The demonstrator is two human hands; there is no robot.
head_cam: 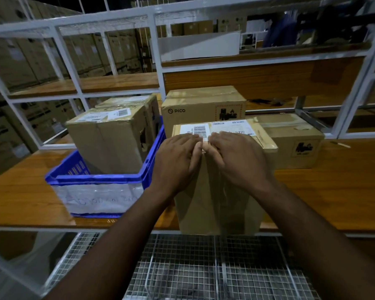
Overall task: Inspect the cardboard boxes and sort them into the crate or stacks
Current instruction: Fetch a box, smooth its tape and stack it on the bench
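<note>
Inspection step: left hand [178, 161] and right hand [236, 161] are pressing flat, grip wide, on the box [217, 204] at centre frame on the desk [333, 191]; sorting into crate [95, 180] or stacks is pending.

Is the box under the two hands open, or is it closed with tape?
Closed. The box has clear tape along its seam, its flaps lie flat, and both hands, left and right, press on its top edge.

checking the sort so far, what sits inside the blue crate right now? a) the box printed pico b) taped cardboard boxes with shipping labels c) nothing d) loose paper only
b: the blue crate holds cardboard boxes, the front one taped and bearing a shipping label on top, while the PICO box stands outside it on the table, behind the box under both hands.
</note>
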